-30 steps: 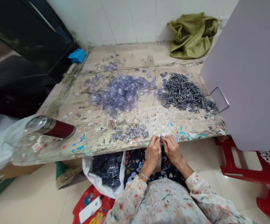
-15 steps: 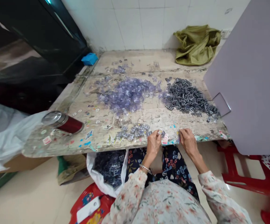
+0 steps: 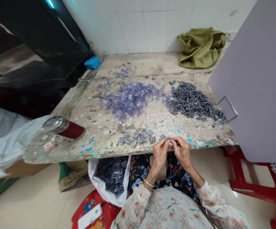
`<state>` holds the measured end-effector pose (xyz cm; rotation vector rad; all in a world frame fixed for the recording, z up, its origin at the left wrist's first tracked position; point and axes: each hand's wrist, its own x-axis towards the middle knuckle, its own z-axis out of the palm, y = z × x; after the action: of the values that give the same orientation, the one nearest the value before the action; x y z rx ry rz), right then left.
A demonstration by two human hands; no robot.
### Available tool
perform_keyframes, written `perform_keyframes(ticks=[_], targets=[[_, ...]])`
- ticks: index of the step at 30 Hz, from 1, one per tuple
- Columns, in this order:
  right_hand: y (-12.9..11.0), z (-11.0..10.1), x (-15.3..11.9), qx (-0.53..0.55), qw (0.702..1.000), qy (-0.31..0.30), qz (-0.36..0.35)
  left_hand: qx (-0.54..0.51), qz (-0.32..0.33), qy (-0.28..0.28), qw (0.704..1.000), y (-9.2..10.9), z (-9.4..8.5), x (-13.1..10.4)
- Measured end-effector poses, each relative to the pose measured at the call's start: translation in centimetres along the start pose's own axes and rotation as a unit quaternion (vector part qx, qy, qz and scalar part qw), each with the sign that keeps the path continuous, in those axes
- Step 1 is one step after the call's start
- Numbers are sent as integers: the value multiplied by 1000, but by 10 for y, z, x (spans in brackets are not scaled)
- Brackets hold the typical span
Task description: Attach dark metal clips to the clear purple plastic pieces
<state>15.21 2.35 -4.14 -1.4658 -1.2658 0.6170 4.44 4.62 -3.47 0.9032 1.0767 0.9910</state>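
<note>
Left hand: in the head view, the left hand (image 3: 160,153) is at the desk's front edge, thumb and fingers pinched together at the tips on a small piece (image 3: 170,144); a silver bracelet (image 3: 149,183) circles the wrist.
Right hand: the right hand (image 3: 182,152) meets the left, its fingertips pinching at the same piece.
Small piece: between the two sets of fingertips, mostly hidden; a pale bit shows, too small to identify.
Desk: the worn wooden desk (image 3: 157,121) has stickers and blue flecks along its front.
Finished-looking cluster: grey, clear-topped plastic pieces (image 3: 141,138) lie near the front edge, left of the hands; a single piece (image 3: 162,136) lies just beyond the left fingers.
Purple heap: clear, purple-tinted plastic parts (image 3: 131,98) spread across the middle.
Grey heap: dark grey plastic parts (image 3: 190,100) are piled to its right, near a lavender-grey panel (image 3: 254,79).
Flask: a red flask (image 3: 74,129) with a steel-coloured lid is at the front left.
Back of desk: a blue box (image 3: 92,62) at the left corner, a crumpled olive sack (image 3: 200,49) at the right.
Below: an open white bag (image 3: 93,178) holds dark pieces, beside a red printed stool (image 3: 112,210) bearing a white device (image 3: 90,217).
</note>
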Motion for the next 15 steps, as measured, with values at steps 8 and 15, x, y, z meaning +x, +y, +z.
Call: perform_keyframes(ticks=[8,15], targets=[[28,-58,31,-155,985,-27,-68,-62,-42,33,997,0,-11,2],[104,-136,92,-345,930,122,-31,-61,-50,48,996,-2,-9,-3]])
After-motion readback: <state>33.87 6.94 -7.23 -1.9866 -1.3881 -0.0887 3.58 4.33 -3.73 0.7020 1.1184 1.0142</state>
